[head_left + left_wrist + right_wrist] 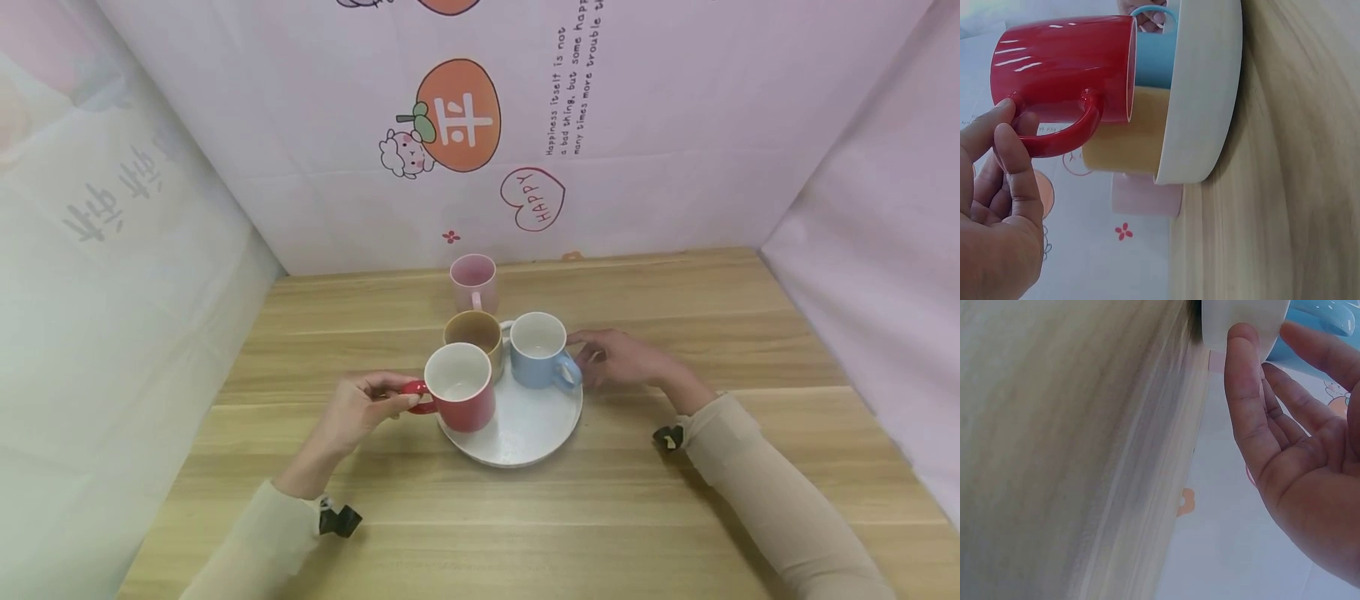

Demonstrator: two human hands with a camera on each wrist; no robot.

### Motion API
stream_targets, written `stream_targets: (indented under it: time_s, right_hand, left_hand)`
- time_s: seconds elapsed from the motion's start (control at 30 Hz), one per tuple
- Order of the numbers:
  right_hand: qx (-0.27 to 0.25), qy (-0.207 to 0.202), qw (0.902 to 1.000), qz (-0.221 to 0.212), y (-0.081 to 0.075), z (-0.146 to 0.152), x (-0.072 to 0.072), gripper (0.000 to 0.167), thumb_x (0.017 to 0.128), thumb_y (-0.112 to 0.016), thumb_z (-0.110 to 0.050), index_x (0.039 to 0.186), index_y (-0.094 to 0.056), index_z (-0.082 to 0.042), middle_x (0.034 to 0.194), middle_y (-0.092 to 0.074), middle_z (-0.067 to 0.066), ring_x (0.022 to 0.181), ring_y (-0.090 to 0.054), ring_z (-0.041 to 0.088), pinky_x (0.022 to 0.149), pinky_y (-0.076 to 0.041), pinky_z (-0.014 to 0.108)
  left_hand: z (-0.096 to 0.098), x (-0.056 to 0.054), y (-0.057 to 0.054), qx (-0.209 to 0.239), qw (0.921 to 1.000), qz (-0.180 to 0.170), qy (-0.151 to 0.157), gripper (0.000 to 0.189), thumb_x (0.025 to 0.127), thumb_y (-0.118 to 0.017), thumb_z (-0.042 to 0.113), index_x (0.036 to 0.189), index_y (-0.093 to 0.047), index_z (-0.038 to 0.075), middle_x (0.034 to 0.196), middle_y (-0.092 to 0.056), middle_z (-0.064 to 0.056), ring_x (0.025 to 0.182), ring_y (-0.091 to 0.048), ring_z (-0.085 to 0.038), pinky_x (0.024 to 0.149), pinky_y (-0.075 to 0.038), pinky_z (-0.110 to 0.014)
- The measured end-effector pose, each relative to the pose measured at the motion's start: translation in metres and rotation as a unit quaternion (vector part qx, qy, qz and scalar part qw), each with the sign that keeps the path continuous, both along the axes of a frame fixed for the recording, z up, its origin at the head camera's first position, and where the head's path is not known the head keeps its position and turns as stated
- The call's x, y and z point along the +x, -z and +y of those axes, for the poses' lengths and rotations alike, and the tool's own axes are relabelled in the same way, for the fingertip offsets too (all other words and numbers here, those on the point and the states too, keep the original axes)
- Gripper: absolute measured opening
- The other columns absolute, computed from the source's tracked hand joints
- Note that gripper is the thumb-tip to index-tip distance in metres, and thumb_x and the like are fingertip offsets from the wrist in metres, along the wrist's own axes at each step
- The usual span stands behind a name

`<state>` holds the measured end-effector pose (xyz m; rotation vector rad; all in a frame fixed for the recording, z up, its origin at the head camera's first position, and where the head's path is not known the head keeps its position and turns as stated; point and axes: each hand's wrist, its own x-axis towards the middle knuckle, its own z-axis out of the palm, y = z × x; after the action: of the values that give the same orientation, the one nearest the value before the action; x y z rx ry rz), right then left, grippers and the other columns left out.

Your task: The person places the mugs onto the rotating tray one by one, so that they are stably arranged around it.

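My left hand (352, 412) pinches the handle of a red mug (468, 404), white inside. In the left wrist view the red mug (1066, 69) hangs upright above a round white tray (525, 429), apart from it. On the tray stand a yellow-brown mug (491, 358), partly hidden behind the red one, and a light blue mug (531, 371). At the tray's right side is my right hand (618, 357). In the right wrist view one fingertip touches the white tray wall (1219, 325), and another finger reaches close to the blue mug, fingers loosely bent.
A pink mug (487, 293) stands on the wooden table (480, 533) behind the tray. Printed white cloth (637, 167) rises along the back edge, with more cloth at the left and right sides.
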<state>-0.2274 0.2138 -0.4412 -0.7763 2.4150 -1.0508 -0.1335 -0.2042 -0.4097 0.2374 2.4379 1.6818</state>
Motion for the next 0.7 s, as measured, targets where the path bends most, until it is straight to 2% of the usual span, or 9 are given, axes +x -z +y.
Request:
stream_targets:
  time_s: [0.17,0.37,0.5,0.7]
  right_hand:
    - [0.003,-0.003,0.9999,0.010,0.000,0.000,0.000,0.065,0.082,-0.076,-0.002,0.142,-0.052,-0.009,0.112,-0.072,0.011,0.107,-0.067,0.028,0.092,-0.057,0.046]
    - [0.005,0.000,1.0000,0.005,0.002,0.001,0.000,0.066,0.081,-0.075,0.000,0.142,-0.052,-0.009,0.109,-0.073,0.011,0.106,-0.067,0.028,0.089,-0.058,0.043]
    - [0.004,-0.002,1.0000,0.006,0.002,0.002,-0.001,0.066,0.081,-0.075,0.000,0.142,-0.052,-0.009,0.106,-0.073,0.010,0.105,-0.068,0.027,0.088,-0.058,0.041]
    - [0.007,-0.004,0.9998,0.018,0.001,0.001,0.000,0.068,0.079,-0.076,0.001,0.142,-0.052,-0.009,0.105,-0.074,0.009,0.103,-0.068,0.026,0.089,-0.058,0.042]
  left_hand:
    - [0.010,0.000,0.004,0.003,1.0000,-0.002,0.009,0.025,0.083,-0.081,0.018,0.105,-0.077,0.007,0.093,-0.077,-0.006,0.072,-0.066,-0.015,0.065,-0.057,-0.028]
    - [0.021,0.000,0.009,0.003,0.9998,-0.016,0.015,0.026,0.083,-0.082,0.020,0.106,-0.077,0.008,0.088,-0.075,-0.005,0.072,-0.062,-0.018,0.061,-0.052,-0.026]
    - [0.030,0.001,0.013,0.013,0.9995,-0.024,0.014,0.025,0.083,-0.082,0.020,0.105,-0.077,0.009,0.087,-0.075,-0.001,0.072,-0.061,-0.014,0.060,-0.050,-0.023]
    - [0.044,0.003,0.018,0.022,0.9995,-0.023,0.007,0.023,0.083,-0.082,0.018,0.104,-0.078,0.010,0.089,-0.076,-0.003,0.076,-0.062,-0.013,0.062,-0.050,-0.020]
